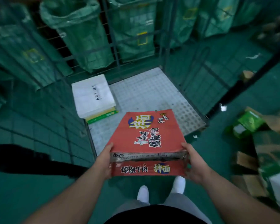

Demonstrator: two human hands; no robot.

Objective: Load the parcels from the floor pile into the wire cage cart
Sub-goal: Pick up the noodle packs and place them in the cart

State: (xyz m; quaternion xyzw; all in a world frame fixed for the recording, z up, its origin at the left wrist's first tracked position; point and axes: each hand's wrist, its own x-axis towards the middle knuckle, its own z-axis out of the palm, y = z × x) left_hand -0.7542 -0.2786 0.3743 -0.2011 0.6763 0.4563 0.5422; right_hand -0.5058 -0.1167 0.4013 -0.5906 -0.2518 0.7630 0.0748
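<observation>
At wire cage cart (152, 91) front, held red noodle carton (145, 133) clamped at near corners by left hand (104, 160) and right hand (194, 164); judged light, stiff, near seam gaping.

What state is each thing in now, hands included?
red carton, held up, near-end seam gaping
left hand, grips its near-left corner
right hand, grips its near-right corner
wire cage cart, front open
white box, flat inside cart, atop green-yellow box
floor pile, jumbled, not yet loaded

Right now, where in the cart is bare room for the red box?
The red box should fit the bare perforated floor between the white parcel and the right mesh wall. Crowded: left side, white parcel atop a green-edged parcel.
</observation>
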